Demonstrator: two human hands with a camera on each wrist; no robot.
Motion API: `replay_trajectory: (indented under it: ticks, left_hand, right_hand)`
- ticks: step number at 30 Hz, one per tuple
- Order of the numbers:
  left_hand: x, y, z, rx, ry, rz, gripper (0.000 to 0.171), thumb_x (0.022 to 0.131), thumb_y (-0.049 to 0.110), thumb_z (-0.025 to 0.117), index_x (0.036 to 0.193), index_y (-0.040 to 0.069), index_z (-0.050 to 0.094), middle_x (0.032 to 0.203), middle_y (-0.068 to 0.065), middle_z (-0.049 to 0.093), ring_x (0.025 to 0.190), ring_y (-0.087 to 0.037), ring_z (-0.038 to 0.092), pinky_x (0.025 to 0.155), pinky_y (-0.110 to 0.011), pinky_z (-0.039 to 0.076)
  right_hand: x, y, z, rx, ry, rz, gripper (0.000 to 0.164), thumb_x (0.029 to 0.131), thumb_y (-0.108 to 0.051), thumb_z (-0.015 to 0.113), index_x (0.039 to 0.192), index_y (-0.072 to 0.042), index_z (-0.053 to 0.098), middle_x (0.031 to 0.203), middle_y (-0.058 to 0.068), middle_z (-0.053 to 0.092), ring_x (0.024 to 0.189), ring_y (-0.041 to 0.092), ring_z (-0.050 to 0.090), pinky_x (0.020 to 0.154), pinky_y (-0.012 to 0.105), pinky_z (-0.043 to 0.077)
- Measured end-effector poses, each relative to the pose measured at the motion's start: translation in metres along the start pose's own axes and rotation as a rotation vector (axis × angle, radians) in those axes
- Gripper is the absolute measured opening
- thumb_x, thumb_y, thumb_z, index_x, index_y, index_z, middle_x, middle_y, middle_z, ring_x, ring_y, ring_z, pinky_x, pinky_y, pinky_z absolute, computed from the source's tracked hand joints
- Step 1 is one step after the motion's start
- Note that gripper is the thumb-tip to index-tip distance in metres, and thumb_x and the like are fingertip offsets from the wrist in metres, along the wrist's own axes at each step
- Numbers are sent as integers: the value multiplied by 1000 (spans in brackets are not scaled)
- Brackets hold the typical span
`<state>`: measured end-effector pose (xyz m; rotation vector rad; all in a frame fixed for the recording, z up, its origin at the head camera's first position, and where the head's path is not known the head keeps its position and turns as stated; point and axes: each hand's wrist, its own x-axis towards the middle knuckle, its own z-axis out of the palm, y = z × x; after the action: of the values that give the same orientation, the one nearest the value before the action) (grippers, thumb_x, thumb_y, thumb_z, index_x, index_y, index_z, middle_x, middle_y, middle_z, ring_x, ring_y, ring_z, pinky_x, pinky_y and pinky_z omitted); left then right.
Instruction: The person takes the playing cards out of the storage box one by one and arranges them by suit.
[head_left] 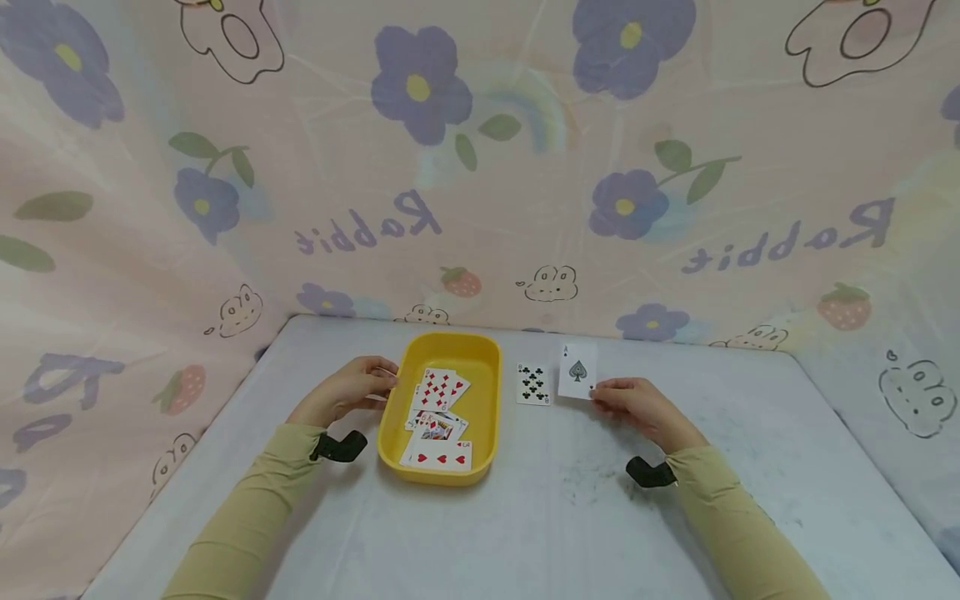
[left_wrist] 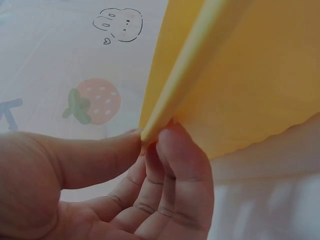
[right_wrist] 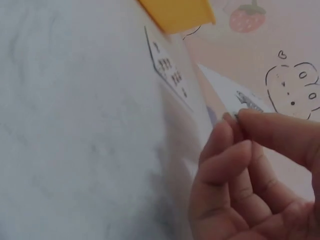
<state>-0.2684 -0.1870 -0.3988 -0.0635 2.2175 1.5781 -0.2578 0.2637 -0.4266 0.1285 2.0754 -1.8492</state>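
Observation:
My left hand (head_left: 352, 390) pinches the left rim of a yellow tray (head_left: 491, 400) between thumb and fingers; the left wrist view shows the thumb (left_wrist: 100, 157) on the rim. Inside the tray lie several face-up playing cards, among them a diamonds card (head_left: 433, 389) at the back and a hearts card (head_left: 442, 457) in front. My right hand (head_left: 636, 407) pinches the ace of spades (head_left: 577, 372) by its lower right corner, face toward me. In the right wrist view that ace (right_wrist: 225, 87) is raised off the table. Just left of it, a clubs card (head_left: 533, 384) lies face up.
A white table (head_left: 570, 525) carries everything, with dark smudges on its surface right of the tray. Behind and beside it hangs a pink patterned cloth (head_left: 510, 192). Black straps (head_left: 341, 447) sit on both wrists.

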Motion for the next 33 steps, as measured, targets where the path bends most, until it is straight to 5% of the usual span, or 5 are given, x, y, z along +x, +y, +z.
replay_trajectory:
  ticks: [19,33]
  left_hand:
    - [0,-1,0,-24,16,-16,32,97,10,56,125,-3,46,107,-16,58,86,-23,58,73,-33,55]
    - [0,2,0,-19,10,-3,31,98,8,54,125,-4,46,106,-16,58,84,-21,58,72,-32,54]
  right_hand:
    - [13,6,-1,-18,2,75,29,92,-4,62,113,15,54,84,11,70,71,14,65,64,24,54]
    - [9,3,6,-86,-10,48,30,92,0,59,112,21,53,82,15,69,71,17,68,69,29,56]
